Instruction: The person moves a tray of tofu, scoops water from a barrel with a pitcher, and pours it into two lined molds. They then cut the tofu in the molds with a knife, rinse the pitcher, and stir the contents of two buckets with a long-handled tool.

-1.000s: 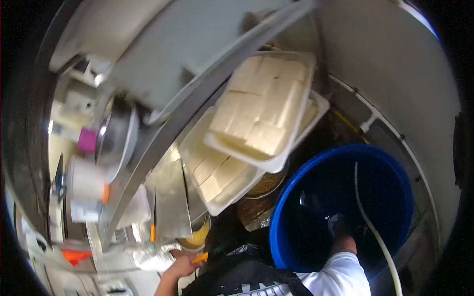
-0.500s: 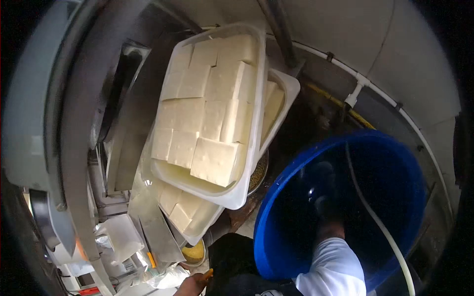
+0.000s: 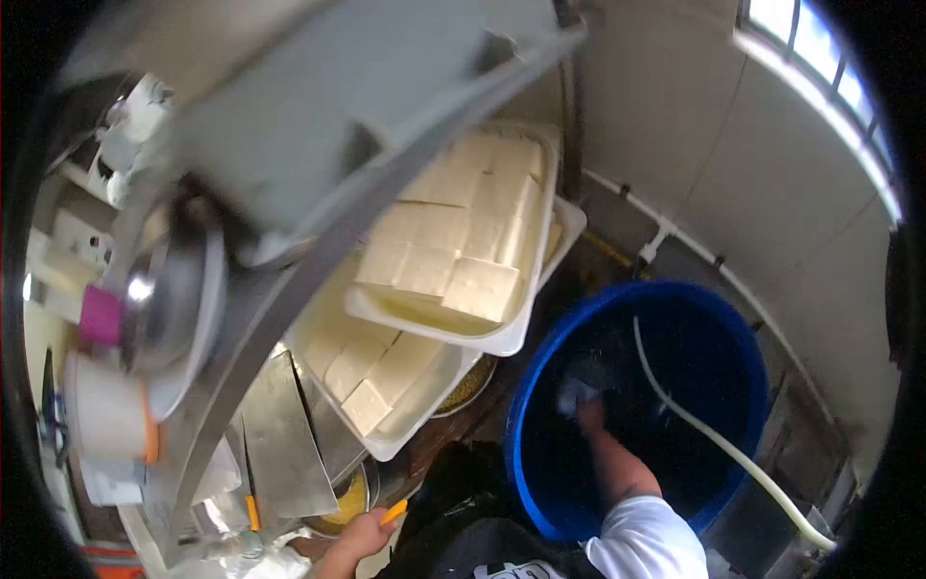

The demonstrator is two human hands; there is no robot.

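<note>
My right hand (image 3: 590,413) is down inside a large blue tub (image 3: 518,454), at the dark water. Its fingers and a pale, blurred patch beside them cannot be made out. Near the bottom edge my left hand (image 3: 367,534) is closed round an orange handle (image 3: 394,512). A white tray (image 3: 526,323) of pale blocks (image 3: 480,288) stands left of the tub, stacked over other trays. Below it, a second tray (image 3: 388,449) holds more such blocks (image 3: 367,407). A pale hose (image 3: 719,441) runs over the tub's rim into it.
A grey metal shelf (image 3: 280,309) crosses the upper left, with a metal bowl (image 3: 174,285) and a white tub with an orange rim (image 3: 106,410) near it. Metal sheets (image 3: 280,444) and bowls of yellow grains (image 3: 349,497) lie lower left. White pipes (image 3: 690,249) run along the wall.
The view has shifted, and the shelf now covers part of the upper tray. My right forearm shows more and bare above the water. More of my left hand shows, still with the orange handle.
</note>
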